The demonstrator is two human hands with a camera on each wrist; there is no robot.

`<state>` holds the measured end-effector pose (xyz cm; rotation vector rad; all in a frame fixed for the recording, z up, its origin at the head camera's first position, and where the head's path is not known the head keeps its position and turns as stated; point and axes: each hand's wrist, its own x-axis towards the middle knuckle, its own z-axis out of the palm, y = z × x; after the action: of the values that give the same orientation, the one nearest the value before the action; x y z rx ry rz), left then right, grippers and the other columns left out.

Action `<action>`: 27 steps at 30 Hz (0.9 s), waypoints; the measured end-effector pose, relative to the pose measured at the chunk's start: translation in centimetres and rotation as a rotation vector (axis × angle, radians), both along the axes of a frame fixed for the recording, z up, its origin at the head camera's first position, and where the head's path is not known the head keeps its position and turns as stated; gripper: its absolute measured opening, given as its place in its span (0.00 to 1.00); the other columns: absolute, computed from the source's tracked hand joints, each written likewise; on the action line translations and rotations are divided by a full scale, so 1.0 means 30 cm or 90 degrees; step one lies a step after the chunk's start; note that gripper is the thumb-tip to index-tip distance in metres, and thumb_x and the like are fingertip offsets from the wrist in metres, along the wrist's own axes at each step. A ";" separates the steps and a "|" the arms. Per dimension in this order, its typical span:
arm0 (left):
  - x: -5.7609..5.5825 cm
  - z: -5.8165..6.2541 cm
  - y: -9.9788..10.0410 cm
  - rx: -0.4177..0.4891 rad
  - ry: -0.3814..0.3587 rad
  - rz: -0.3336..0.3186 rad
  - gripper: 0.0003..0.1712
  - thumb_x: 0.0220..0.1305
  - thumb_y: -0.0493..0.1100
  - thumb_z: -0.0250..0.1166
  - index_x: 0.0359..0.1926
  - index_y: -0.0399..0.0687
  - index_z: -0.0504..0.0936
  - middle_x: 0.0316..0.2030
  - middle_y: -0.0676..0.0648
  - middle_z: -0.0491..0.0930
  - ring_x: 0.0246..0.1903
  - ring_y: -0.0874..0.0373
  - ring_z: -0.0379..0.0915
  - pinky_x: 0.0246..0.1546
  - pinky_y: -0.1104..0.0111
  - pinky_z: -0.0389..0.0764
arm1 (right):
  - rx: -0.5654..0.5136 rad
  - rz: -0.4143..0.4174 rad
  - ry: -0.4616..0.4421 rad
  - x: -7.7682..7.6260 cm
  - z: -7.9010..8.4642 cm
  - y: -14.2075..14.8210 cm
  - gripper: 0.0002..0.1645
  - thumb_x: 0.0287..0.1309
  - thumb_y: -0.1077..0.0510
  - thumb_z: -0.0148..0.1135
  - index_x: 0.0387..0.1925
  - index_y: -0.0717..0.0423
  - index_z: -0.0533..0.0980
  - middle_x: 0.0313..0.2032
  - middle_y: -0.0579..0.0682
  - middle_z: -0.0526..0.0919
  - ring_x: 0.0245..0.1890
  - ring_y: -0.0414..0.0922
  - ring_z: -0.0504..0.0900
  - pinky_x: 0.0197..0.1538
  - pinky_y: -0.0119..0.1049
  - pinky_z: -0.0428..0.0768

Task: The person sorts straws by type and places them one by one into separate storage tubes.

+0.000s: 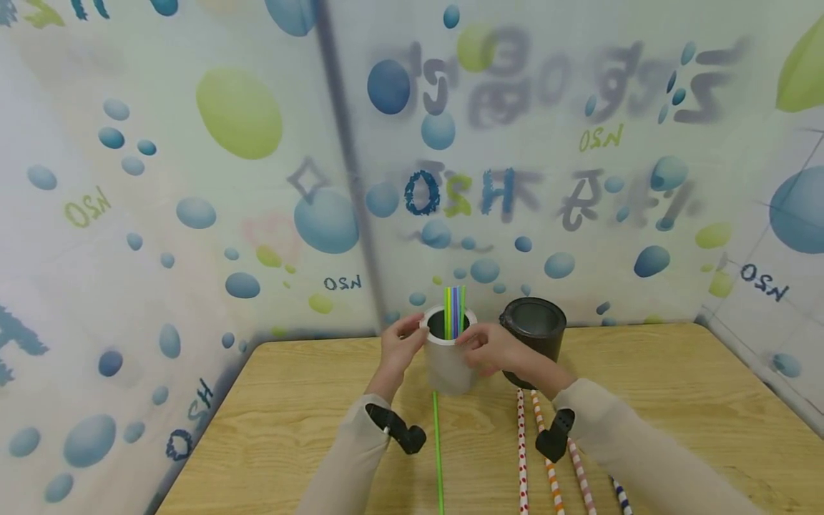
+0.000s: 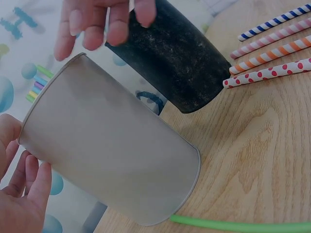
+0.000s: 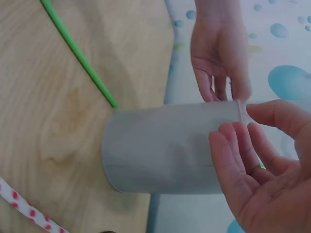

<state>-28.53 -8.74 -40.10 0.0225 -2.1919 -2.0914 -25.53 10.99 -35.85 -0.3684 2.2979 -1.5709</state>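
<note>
A light grey can [image 1: 452,368] stands upright on the table, with several plain coloured straws [image 1: 454,311] sticking up out of its mouth. At its left side, my left hand [image 1: 400,350] rests its fingertips on the rim, the fingers loosely bent. My right hand [image 3: 265,165] is at the opposite side of the rim, thumb and fingers apart, nothing between them. A green straw [image 1: 438,450] lies on the table in front of the can, its far end close to the base. Just right of the grey can stands a black can [image 2: 177,63], partly hidden by my right hand in the head view.
Patterned paper straws lie at the front right: red-dotted [image 1: 522,450], orange-striped [image 1: 551,476], pink-striped [image 1: 581,478] and blue-striped [image 1: 621,496]. The wooden table [image 1: 309,422] backs onto a printed fabric screen [image 1: 257,200] that also rises along both sides.
</note>
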 end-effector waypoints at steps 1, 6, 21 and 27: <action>-0.001 -0.001 0.000 -0.001 0.002 0.002 0.19 0.56 0.38 0.63 0.51 0.41 0.78 0.42 0.43 0.75 0.39 0.56 0.69 0.40 0.69 0.78 | -0.003 0.007 -0.001 0.006 -0.011 -0.004 0.20 0.48 0.66 0.59 0.46 0.66 0.73 0.34 0.54 0.78 0.35 0.46 0.76 0.35 0.49 0.81; -0.002 -0.008 0.000 -0.009 0.013 0.008 0.19 0.56 0.38 0.63 0.50 0.41 0.79 0.41 0.44 0.76 0.38 0.56 0.69 0.39 0.69 0.78 | -0.028 0.022 -0.023 0.029 -0.071 -0.030 0.18 0.49 0.67 0.59 0.45 0.68 0.72 0.28 0.50 0.77 0.30 0.44 0.77 0.34 0.49 0.81; -0.003 -0.004 0.006 -0.002 0.010 0.019 0.18 0.55 0.37 0.63 0.48 0.41 0.80 0.39 0.44 0.77 0.38 0.56 0.70 0.38 0.70 0.78 | -0.078 -0.051 -0.067 0.074 -0.288 -0.143 0.19 0.48 0.67 0.59 0.44 0.70 0.72 0.23 0.49 0.75 0.22 0.43 0.75 0.25 0.41 0.80; -0.005 -0.006 0.005 -0.006 0.012 0.021 0.18 0.55 0.37 0.63 0.49 0.40 0.80 0.40 0.44 0.77 0.38 0.56 0.70 0.38 0.70 0.78 | -0.123 -0.128 -0.048 0.088 -0.361 -0.188 0.20 0.43 0.69 0.60 0.42 0.72 0.72 0.23 0.49 0.74 0.20 0.42 0.72 0.18 0.35 0.75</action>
<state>-28.67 -8.60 -40.28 0.0379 -2.1748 -2.0563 -22.89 5.34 -46.68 -0.1227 2.1894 -1.8779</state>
